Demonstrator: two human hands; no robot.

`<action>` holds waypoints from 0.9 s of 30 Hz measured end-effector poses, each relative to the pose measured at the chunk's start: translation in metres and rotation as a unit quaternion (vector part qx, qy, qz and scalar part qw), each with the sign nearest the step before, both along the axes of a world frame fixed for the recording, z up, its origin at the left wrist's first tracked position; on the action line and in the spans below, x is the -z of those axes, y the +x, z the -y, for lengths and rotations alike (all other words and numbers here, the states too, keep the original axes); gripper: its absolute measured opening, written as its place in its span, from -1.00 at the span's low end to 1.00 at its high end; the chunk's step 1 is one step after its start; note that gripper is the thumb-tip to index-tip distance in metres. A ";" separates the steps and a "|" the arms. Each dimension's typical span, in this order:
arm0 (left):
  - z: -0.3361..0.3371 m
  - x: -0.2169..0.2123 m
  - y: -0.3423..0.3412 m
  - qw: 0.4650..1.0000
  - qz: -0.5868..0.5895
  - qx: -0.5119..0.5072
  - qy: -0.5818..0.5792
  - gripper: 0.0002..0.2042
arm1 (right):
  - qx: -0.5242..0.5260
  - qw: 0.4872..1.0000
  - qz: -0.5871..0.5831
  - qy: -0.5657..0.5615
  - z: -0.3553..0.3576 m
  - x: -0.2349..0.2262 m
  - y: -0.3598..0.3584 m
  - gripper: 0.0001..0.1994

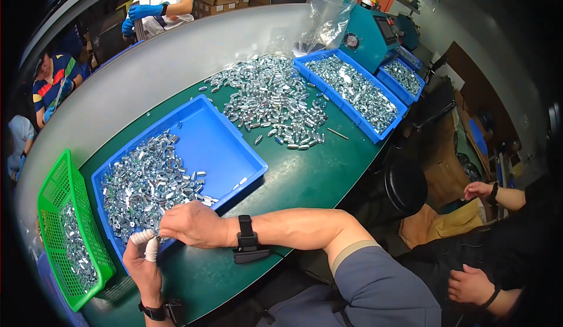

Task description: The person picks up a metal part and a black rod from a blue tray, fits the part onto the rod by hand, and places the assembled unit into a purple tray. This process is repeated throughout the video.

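Observation:
My left hand (pixel 143 268), with white tape around its thumb and a finger, is closed in a pinch at the near left edge of the blue tray (pixel 217 139). My right hand (pixel 193 226) meets it from the right, fingers pressed together. Whatever sits between the fingertips is too small and covered to make out. Shiny silver metal sleeves (pixel 146 180), small and tube-like, are heaped in the left part of the tray, just beyond both hands. To the left, a green mesh basket (pixel 70 177) holds more small metal parts.
A loose pile of metal pieces (pixel 272 98) covers the green table (pixel 293 177) beyond the tray. A thin rod (pixel 338 134) lies nearby. Farther right stands a filled blue bin (pixel 375 133) beside a teal machine (pixel 366 37). Another person's hand (pixel 471 284) is at right; co-workers sit behind the barrier.

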State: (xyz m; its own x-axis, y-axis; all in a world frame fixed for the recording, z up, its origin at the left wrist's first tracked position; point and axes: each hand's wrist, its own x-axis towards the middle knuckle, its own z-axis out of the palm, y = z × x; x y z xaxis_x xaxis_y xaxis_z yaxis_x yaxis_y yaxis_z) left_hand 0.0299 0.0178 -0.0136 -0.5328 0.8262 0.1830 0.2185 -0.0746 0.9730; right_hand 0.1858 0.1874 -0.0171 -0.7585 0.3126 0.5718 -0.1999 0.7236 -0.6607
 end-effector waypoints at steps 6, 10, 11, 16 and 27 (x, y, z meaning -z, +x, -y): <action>-0.002 0.002 -0.004 1.000 0.005 -0.001 0.009 -0.88 | -0.022 0.997 -0.063 -0.041 0.000 -0.008 -0.002 -0.84; 0.000 0.004 -0.004 1.000 0.000 -0.007 0.004 -0.87 | -0.003 1.000 -0.024 0.014 0.002 -0.002 -0.002 -0.83; 0.001 0.003 -0.004 1.000 0.005 -0.013 -0.001 -0.86 | -0.005 0.999 -0.024 0.020 0.003 -0.001 -0.002 -0.83; 0.001 0.000 0.001 1.000 0.002 -0.002 0.009 -0.84 | 0.009 1.000 0.018 0.014 0.004 -0.001 -0.002 -0.84; 0.000 -0.002 -0.002 1.000 0.019 -0.009 -0.001 -0.85 | -0.022 1.000 0.004 -0.018 0.002 -0.012 0.006 -0.73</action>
State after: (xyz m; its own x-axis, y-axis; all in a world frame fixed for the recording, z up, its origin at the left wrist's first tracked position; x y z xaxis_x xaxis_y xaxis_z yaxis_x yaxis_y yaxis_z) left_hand 0.0282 0.0174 -0.0119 -0.5548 0.8165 0.1597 0.1823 -0.0679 0.9809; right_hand 0.1919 0.1857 -0.0053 -0.7769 0.2988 0.5543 -0.2261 0.6892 -0.6884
